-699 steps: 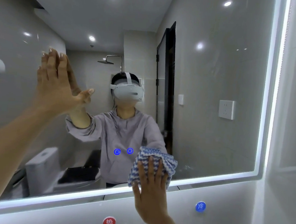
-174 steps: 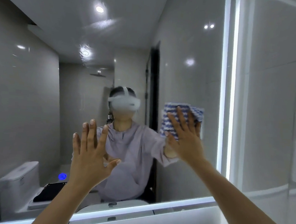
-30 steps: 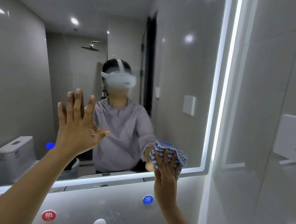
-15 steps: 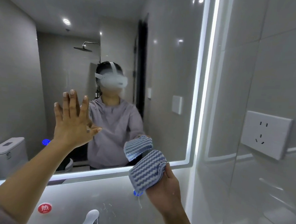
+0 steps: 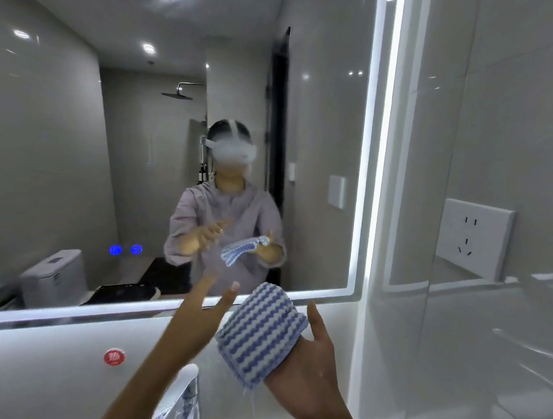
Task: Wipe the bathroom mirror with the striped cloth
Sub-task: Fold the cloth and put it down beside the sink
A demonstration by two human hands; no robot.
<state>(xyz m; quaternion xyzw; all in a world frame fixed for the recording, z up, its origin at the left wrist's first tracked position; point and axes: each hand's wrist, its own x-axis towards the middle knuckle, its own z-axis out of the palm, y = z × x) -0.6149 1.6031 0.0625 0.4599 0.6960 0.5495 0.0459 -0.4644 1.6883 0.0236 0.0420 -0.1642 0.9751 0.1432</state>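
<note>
The bathroom mirror point(image 5: 77, 164) fills the wall ahead, edged by a lit white strip. A folded blue-and-white striped cloth point(image 5: 261, 333) rests in my right hand point(image 5: 310, 370), which is held palm-up below the mirror's lower right corner, away from the glass. My left hand point(image 5: 202, 315) hovers just left of the cloth with fingers spread, holding nothing and not touching the mirror. The mirror reflects a person with both hands and the cloth in front of their chest.
A chrome faucet point(image 5: 179, 394) rises below my hands. A red hot-water sticker point(image 5: 114, 357) sits on the wall under the mirror. A white wall socket point(image 5: 475, 242) is on the tiled right wall. A toilet shows in the reflection at lower left.
My right hand pulled the cloth off the mirror's lower right corner and turned palm-up. My left hand left the glass and dropped down beside the cloth.
</note>
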